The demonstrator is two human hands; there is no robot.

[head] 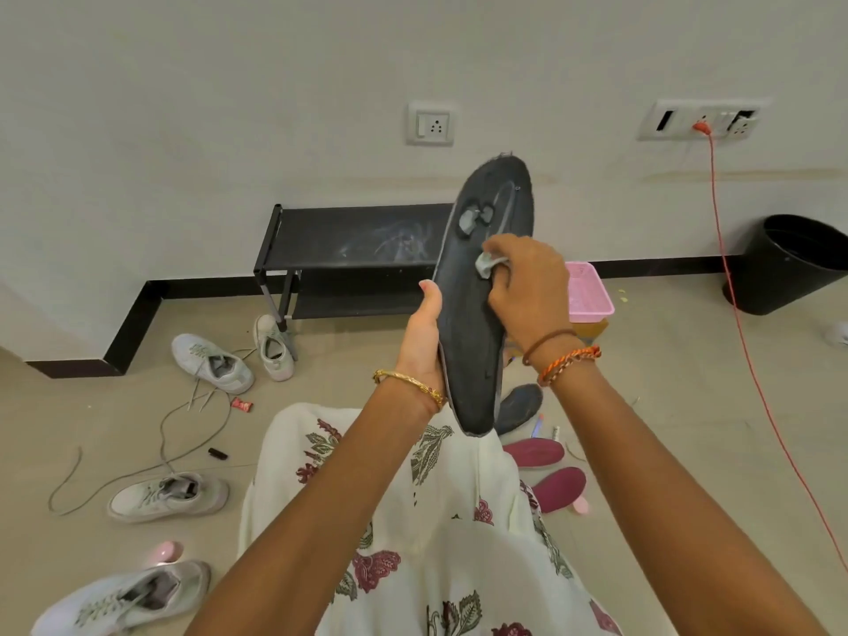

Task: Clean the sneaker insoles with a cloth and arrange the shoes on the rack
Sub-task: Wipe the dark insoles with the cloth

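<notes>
Two hands at work in front of the person, left hand (424, 335) gripping a dark insole (482, 286) held upright, right hand (527, 286) pinching a small grey cloth (487, 263) against it, four pale sneakers (213, 362) scattered on the floor (665, 406), black rack (348, 250) by the wall.

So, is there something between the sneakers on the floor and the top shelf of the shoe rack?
Nothing visible blocks it. The shoe rack top shelf is bare, with dusty marks only. One white sneaker leans against its leg; loose laces lie on the floor near the others.
</notes>
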